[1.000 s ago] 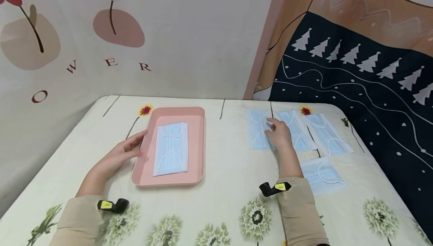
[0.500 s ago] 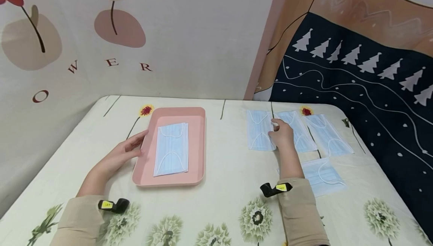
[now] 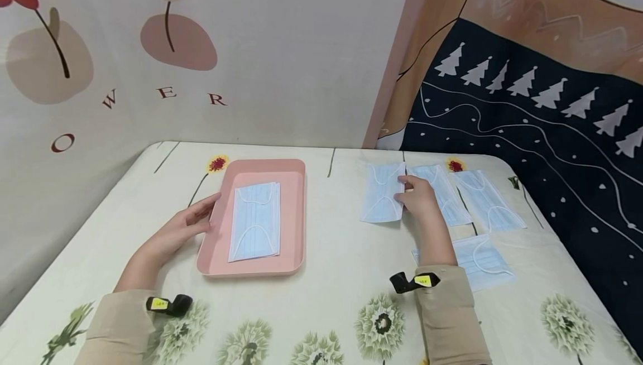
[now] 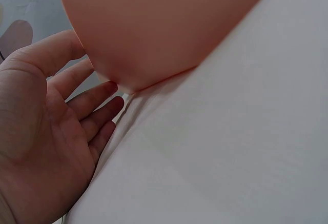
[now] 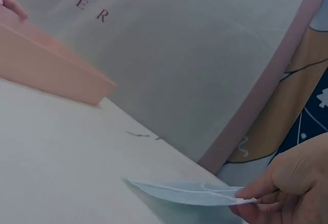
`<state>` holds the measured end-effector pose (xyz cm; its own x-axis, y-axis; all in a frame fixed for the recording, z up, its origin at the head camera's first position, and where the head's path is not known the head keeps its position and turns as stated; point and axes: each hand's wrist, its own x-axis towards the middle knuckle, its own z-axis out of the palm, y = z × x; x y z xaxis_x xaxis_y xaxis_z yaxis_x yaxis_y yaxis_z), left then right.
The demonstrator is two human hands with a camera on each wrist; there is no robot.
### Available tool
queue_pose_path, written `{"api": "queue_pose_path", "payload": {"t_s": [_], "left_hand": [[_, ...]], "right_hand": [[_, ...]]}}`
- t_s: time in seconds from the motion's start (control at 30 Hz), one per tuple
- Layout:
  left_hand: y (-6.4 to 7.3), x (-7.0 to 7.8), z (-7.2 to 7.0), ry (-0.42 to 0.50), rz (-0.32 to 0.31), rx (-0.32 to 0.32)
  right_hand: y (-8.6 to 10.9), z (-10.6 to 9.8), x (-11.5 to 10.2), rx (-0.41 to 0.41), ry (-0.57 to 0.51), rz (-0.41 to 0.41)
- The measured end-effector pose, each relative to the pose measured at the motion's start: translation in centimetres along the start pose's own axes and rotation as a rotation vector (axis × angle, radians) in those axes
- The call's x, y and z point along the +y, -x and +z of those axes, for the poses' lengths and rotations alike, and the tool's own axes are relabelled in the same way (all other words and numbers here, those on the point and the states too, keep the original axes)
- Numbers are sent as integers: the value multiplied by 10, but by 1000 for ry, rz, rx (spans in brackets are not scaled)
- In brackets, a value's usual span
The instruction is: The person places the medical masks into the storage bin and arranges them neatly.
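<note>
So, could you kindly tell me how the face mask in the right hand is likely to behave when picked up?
The face mask is probably floppy: in the right wrist view, its sheet bows beyond the right hand's grip. It is likely light, looking thin and pleated. Its slack ear loops might snag on something.

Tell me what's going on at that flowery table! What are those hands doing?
Somebody's right hand is pinching a blue face mask by its edge. The left hand rests against the side of a pink tray. Another mask, maybe a little stack, lies in the tray. More masks lie on the table near the right arm.
</note>
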<state>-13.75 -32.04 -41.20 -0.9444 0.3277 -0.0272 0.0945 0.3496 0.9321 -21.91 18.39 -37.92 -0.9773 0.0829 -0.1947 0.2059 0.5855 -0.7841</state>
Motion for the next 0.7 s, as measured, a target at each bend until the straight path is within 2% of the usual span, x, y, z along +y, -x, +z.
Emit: {"api": "queue_pose_path", "payload": {"t_s": [0.23,0.5,0.7], "left_hand": [[-1,-1,0,4,10,-4],[0,-2,-1,11,15,-3],[0,-1,-1,6,-3,-7]], "right_hand": [[11,-4,-21,27,-40,-44],[19,1,-40,54,-142,-70],[24,6,-51,55,-228,-51]]}}
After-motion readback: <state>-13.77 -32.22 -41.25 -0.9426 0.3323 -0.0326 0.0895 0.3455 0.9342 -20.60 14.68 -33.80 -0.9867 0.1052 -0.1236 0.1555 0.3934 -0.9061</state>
